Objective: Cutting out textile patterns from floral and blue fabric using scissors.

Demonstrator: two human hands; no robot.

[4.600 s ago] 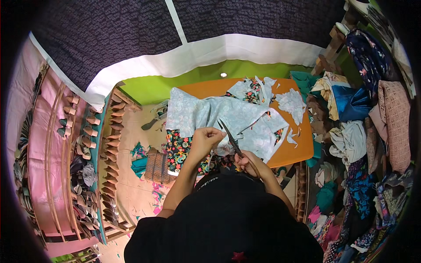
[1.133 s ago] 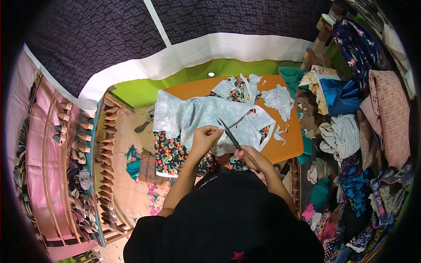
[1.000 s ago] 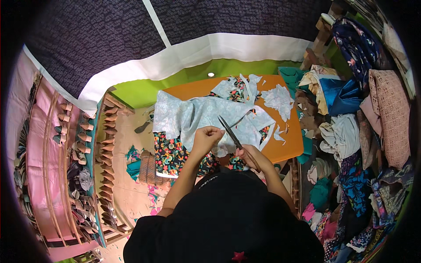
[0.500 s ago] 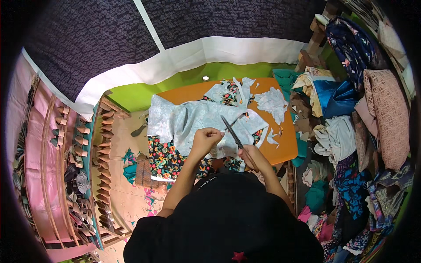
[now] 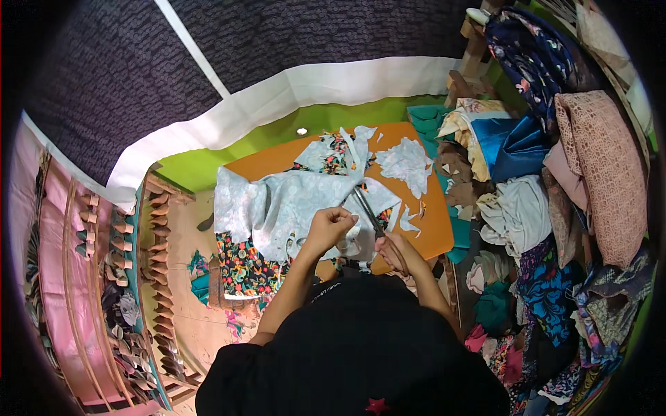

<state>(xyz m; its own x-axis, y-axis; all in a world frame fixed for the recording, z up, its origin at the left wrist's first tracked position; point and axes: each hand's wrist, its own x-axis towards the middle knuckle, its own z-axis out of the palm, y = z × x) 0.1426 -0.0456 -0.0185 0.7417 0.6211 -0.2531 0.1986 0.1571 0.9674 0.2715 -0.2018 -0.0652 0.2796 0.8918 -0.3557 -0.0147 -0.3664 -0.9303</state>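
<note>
Pale grey-white cloth (image 5: pixel 291 204), with a dark, colourful floral side (image 5: pixel 253 260) showing below, lies spread on an orange table (image 5: pixel 260 161). My left hand (image 5: pixel 329 230) is over the cloth's near part with thumb and fingers pinched together; what is between the fingertips is too small to make out. My right hand (image 5: pixel 398 251), at the near edge of the table, grips a pair of dark scissors (image 5: pixel 368 208). Their blades point away from me over the right part of the cloth, just right of my left fingertips. Whether the blades are parted is hard to see.
Cut scraps (image 5: pixel 404 165) lie at the table's far right, with small bits (image 5: pixel 408 220) nearer. Piled fabrics (image 5: pixel 517 215) and a pink patterned roll (image 5: pixel 598 177) crowd the right side. On the left stands a rack of wooden shoe forms (image 5: pixel 161 249). Dark patterned cloth (image 5: pixel 333 41) hangs ahead.
My view has turned, so the table and cloth sit further left in the picture. Both hands have shifted slightly right relative to the cloth, with the scissors still in the right.
</note>
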